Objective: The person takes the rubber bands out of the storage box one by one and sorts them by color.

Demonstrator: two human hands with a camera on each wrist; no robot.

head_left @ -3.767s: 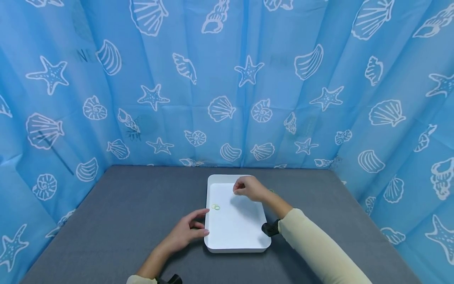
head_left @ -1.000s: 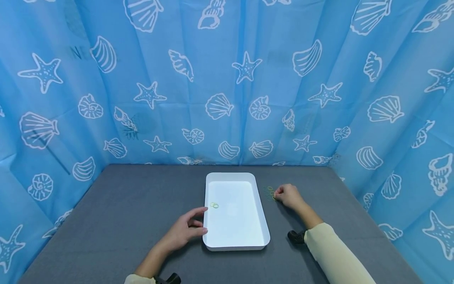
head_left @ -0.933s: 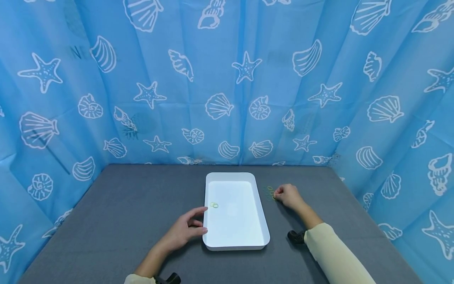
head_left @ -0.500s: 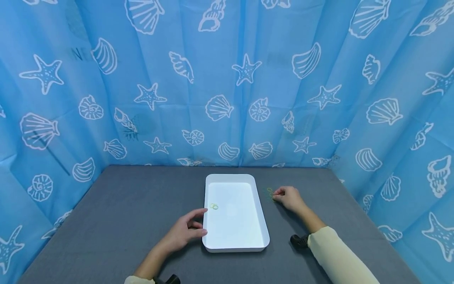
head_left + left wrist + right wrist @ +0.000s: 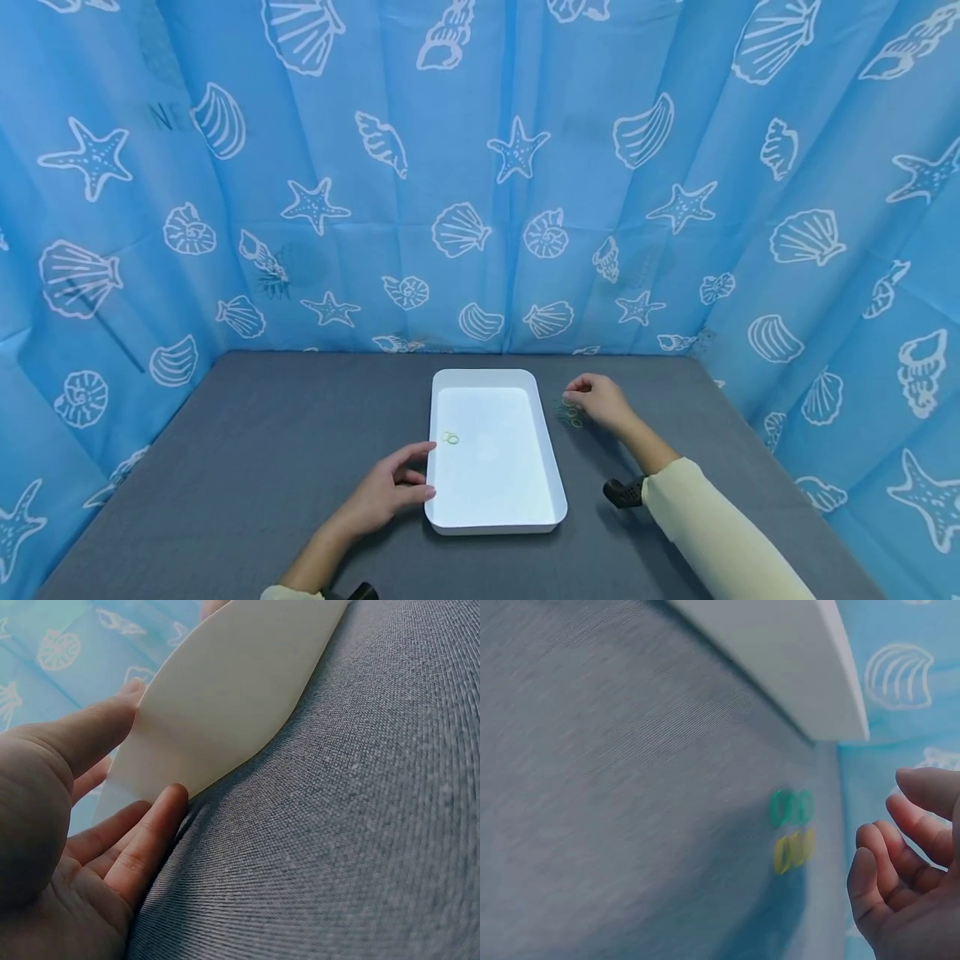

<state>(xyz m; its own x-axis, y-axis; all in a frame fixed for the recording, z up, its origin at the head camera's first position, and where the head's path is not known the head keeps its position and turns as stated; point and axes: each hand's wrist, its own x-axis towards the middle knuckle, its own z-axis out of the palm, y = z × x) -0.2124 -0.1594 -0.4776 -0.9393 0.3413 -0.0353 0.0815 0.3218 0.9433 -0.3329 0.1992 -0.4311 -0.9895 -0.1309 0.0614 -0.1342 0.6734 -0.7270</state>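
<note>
A shallow white tray (image 5: 495,528) lies on the grey cloth. My left hand (image 5: 390,492) rests against its left side, thumb and index finger spread along the rim; in the left wrist view more fingers (image 5: 161,825) touch the outer wall. Two small thin rings (image 5: 450,438), yellowish and green, lie inside the tray near its left wall. To the right of the tray, yellow rings (image 5: 795,851) and green rings (image 5: 791,808) lie in two short rows on the cloth. My right hand (image 5: 600,402) hovers close over them, its fingers loosely bent, nothing visible between thumb and fingertips.
Grey cloth (image 5: 300,433) covers the table around the tray. A blue curtain (image 5: 480,167) with white shell and starfish prints closes off the back and both sides. Black wrist cameras (image 5: 624,493) sit at the sleeve cuffs.
My right hand went from over the tray to the rings at its right, then moved slightly up and away from the nearest yellow ring. My left hand stays at the tray's side.
</note>
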